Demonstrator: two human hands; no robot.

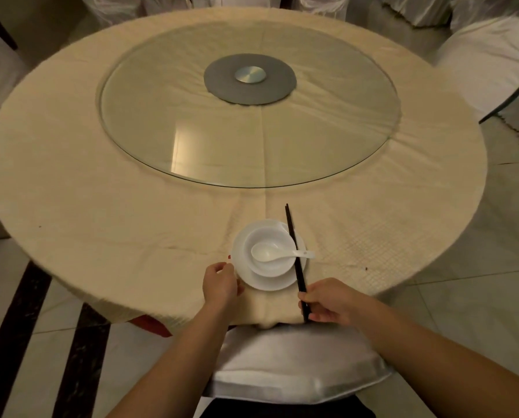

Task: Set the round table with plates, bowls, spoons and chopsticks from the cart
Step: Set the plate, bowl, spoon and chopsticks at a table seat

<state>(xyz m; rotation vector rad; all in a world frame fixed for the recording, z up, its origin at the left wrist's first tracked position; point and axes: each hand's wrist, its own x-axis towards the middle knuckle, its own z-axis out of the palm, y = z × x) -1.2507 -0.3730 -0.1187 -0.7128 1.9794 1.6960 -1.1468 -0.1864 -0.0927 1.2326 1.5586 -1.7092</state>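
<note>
I am viewing one place setting at the near edge of the round table point(71, 182), at roughly 6 o'clock on its rim. The white plate point(264, 283) is sitting flat on the cream tablecloth point(131, 230), and the white bowl point(268, 251) is standing upright on it. The white spoon point(278, 253) is lying in the bowl, its handle pointing toward 3 o'clock and overhanging the rim.

My right hand point(327, 301) is pinching the near end of the black chopsticks point(294, 254). From that grip they are running toward 11 o'clock, crossing the right side of the plate and the spoon handle, with the tips lying past the plate. I cannot tell whether they are resting on the plate rim or being held just above it.

My left hand point(220, 282) is at the plate's 8 o'clock edge, fingers curled against the rim; whether it is truly gripping the plate I cannot tell.

The glass turntable point(161, 140) is occupying the table's centre, well apart from the setting. A white-covered chair point(282, 366) is standing directly below the hands.
</note>
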